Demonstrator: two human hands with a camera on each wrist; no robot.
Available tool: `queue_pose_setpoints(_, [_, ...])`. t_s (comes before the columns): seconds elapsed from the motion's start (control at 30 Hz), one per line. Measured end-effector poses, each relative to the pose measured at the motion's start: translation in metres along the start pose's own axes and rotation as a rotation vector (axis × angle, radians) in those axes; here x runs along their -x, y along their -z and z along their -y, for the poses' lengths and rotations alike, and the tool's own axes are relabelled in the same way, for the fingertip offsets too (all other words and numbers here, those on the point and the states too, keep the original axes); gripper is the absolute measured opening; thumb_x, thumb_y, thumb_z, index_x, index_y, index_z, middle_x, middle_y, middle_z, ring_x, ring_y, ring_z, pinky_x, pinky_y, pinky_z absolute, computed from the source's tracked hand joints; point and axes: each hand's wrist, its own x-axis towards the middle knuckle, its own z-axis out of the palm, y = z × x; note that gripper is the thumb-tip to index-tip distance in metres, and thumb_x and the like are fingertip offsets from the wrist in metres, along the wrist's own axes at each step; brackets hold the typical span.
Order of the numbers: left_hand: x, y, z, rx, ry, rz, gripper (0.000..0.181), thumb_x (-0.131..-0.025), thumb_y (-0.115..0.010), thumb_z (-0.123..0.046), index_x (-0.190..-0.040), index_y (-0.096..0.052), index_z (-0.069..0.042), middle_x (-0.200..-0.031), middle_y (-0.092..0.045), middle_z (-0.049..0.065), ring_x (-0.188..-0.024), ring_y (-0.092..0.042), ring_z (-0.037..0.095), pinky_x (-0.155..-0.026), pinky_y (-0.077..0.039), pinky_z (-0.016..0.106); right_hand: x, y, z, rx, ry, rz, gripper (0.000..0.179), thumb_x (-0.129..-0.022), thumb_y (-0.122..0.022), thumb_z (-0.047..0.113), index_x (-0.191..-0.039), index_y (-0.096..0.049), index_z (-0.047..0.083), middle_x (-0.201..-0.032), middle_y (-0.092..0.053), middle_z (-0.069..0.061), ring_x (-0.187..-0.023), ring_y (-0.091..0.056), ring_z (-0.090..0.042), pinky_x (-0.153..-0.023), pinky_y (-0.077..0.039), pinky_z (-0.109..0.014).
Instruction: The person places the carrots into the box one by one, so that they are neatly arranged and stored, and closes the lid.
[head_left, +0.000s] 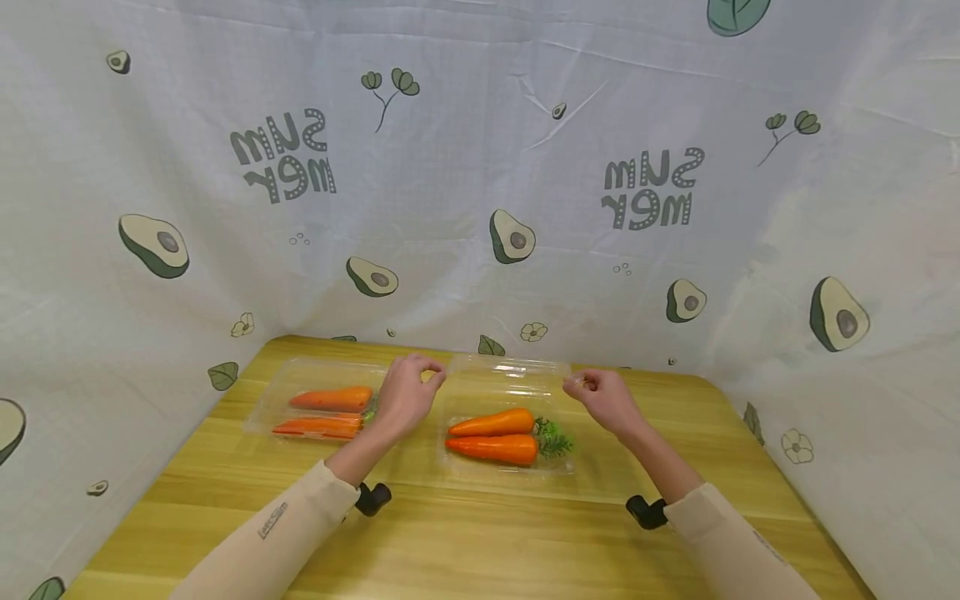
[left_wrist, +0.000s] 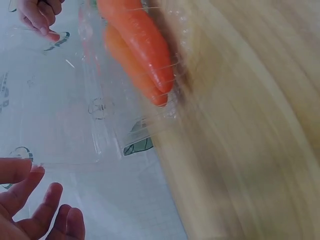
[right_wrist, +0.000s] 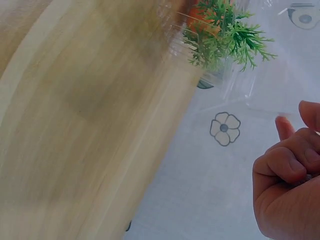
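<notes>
A clear plastic box (head_left: 442, 468) lies opened in the middle of the table, its hinged lid (head_left: 487, 371) tilted up at the back. Two orange carrots, the nearer carrot (head_left: 495, 449) and the farther carrot (head_left: 495, 422), lie inside with green leafy tops (right_wrist: 245, 37) to the right. With thumb and index finger my left hand (head_left: 407, 392) pinches the lid's left corner, its other fingers apart and loosely bent. My right hand (head_left: 606, 400) pinches the lid's right corner, remaining fingers curled in.
Left of it lies another clear plastic box (head_left: 258, 417) with carrots (head_left: 330, 398), its right end hidden behind my left hand. Both boxes rest on a wood-grain table (head_left: 495, 533). A white avocado-print cloth (head_left: 450, 167) hangs behind and at both sides.
</notes>
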Motion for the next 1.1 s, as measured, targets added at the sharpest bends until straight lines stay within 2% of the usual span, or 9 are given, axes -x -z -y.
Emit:
queue_pose_setpoints(0.13, [0.006,0.001,0.002,-0.017,0.000,0.016,0.018,-0.098,-0.067,-0.024,-0.106,-0.079,-0.013,-0.128,-0.066,0.009,-0.123,-0.053,0.032,-0.101,-0.045,0.051,0.006,0.001,0.000,0.004,0.004,0.017,0.041,-0.100,-0.063,0.025,-0.127,-0.065,-0.006,-0.084,-0.057,-0.009,-0.068,-0.043,-0.019,-0.062,-0.037,-0.034])
queue_pose_setpoints(0.4, [0.018,0.002,0.006,-0.067,-0.006,0.045,0.015,-0.095,-0.072,-0.023,-0.107,-0.080,-0.019,-0.129,-0.066,0.008,-0.122,-0.054,0.033,-0.101,-0.044,0.054,0.018,0.000,-0.004,0.029,0.016,0.057,0.038,-0.099,-0.066,0.021,-0.129,-0.064,-0.003,-0.063,-0.040,0.000,-0.054,-0.034,-0.016,-0.052,-0.032,-0.031])
queue_pose_setpoints(0.57, [0.026,0.002,0.009,-0.106,-0.014,0.101,0.016,-0.093,-0.073,-0.019,-0.107,-0.080,-0.020,-0.130,-0.066,0.008,-0.124,-0.054,0.034,-0.102,-0.043,0.056,0.026,-0.001,-0.012,0.043,0.081,0.090,0.040,-0.098,-0.067,0.022,-0.131,-0.064,-0.001,-0.059,-0.037,0.002,-0.050,-0.032,-0.013,-0.052,-0.033,-0.030])
queue_pose_setpoints(0.73, [0.035,0.004,0.011,-0.113,-0.016,0.156,0.020,-0.093,-0.072,-0.016,-0.112,-0.079,-0.020,-0.133,-0.064,0.009,-0.127,-0.053,0.035,-0.103,-0.043,0.056,0.034,-0.004,-0.020,0.048,0.114,0.110,0.040,-0.098,-0.068,0.021,-0.133,-0.064,0.002,-0.059,-0.035,0.003,-0.049,-0.030,-0.012,-0.051,-0.033,-0.029])
queue_pose_setpoints(0.8, [0.038,0.004,0.012,-0.110,-0.019,0.169,0.022,-0.095,-0.068,-0.013,-0.114,-0.078,-0.019,-0.134,-0.064,0.010,-0.127,-0.053,0.034,-0.100,-0.045,0.054,0.036,-0.006,-0.022,0.046,0.120,0.115,0.040,-0.097,-0.068,0.020,-0.133,-0.063,0.003,-0.059,-0.035,0.003,-0.050,-0.030,-0.011,-0.050,-0.033,-0.028])
queue_pose_setpoints(0.87, [0.041,0.004,0.014,-0.096,-0.024,0.188,0.025,-0.098,-0.063,-0.010,-0.117,-0.077,-0.017,-0.133,-0.064,0.012,-0.115,-0.058,0.036,-0.088,-0.049,0.051,0.039,-0.008,-0.024,0.046,0.131,0.119,0.041,-0.097,-0.069,0.019,-0.134,-0.063,0.003,-0.059,-0.035,0.003,-0.049,-0.030,-0.010,-0.050,-0.032,-0.028])
queue_pose_setpoints(0.97, [0.045,0.003,0.016,-0.074,-0.040,0.207,0.028,-0.100,-0.056,-0.007,-0.120,-0.075,-0.013,-0.131,-0.066,0.013,-0.108,-0.061,0.034,-0.079,-0.047,0.045,0.044,-0.010,-0.025,0.061,0.145,0.118,0.041,-0.097,-0.069,0.017,-0.135,-0.062,0.003,-0.058,-0.036,0.004,-0.049,-0.030,-0.009,-0.049,-0.032,-0.027])
queue_pose_setpoints(1.03, [0.048,0.002,0.017,-0.068,-0.044,0.217,0.028,-0.101,-0.056,-0.010,-0.122,-0.074,-0.012,-0.129,-0.067,0.012,-0.107,-0.062,0.033,-0.080,-0.050,0.046,0.047,-0.011,-0.026,0.072,0.153,0.115,0.042,-0.097,-0.068,0.015,-0.137,-0.061,0.003,-0.058,-0.037,0.004,-0.049,-0.030,-0.009,-0.049,-0.032,-0.027])
queue_pose_setpoints(1.1, [0.051,0.002,0.017,-0.072,-0.043,0.223,0.028,-0.101,-0.057,-0.014,-0.124,-0.073,-0.012,-0.126,-0.068,0.010,-0.112,-0.061,0.029,-0.083,-0.049,0.044,0.049,-0.011,-0.026,0.084,0.154,0.115,0.041,-0.098,-0.066,0.014,-0.138,-0.060,0.004,-0.058,-0.037,0.004,-0.049,-0.030,-0.008,-0.050,-0.032,-0.026])
